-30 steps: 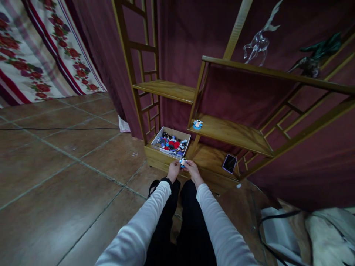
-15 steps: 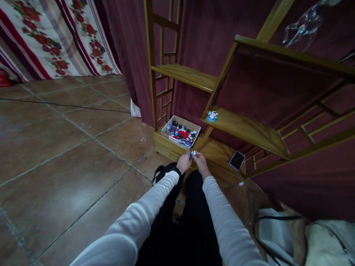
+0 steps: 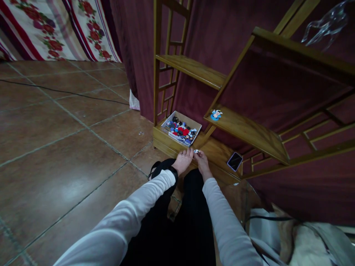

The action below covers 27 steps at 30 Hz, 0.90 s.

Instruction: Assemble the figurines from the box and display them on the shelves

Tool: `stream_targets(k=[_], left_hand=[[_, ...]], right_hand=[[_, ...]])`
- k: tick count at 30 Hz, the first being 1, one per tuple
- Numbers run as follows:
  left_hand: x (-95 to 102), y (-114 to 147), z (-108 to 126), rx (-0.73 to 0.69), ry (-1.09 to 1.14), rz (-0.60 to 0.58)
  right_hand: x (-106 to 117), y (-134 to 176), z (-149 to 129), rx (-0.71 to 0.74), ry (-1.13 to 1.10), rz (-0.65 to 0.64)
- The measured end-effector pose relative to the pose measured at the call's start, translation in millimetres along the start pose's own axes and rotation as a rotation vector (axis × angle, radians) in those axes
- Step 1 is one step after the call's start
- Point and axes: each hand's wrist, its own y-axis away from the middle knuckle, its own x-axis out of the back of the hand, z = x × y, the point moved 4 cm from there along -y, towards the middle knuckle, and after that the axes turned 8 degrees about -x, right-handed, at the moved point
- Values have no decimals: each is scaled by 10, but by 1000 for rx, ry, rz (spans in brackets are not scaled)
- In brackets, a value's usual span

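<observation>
Right hand (image 3: 202,162) pinching figure (image 3: 196,151) in fingers; left hand (image 3: 184,161) sitting just beside, grip unclear. Step: seemingly adjusting figure; next move probably calling for steady hold.

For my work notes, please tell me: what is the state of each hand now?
Left hand: curled at the small figurine; whether it grips cannot be told.
Right hand: closed, holding the small figurine.

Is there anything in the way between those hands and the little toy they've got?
Nothing that I can see. The left hand and right hand are right at the little toy, one on each side. The open box sits just beyond them, not in between.
</observation>
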Motion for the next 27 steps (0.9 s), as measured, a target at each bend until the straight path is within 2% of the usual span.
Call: stream_targets(k=[19,22,24,27], left_hand=[[65,-8,56,-63,44,19],[31,-11,4,7,222,6],[-33,-35,-70,112,439,6],[-152,-104,-206,315,832,101]], right_hand=[[52,52,-87,13,-129,-6],[49,54,-86,20,-95,11],[34,53,-87,11,-71,8],[-2,50,-110,3,-50,-12]])
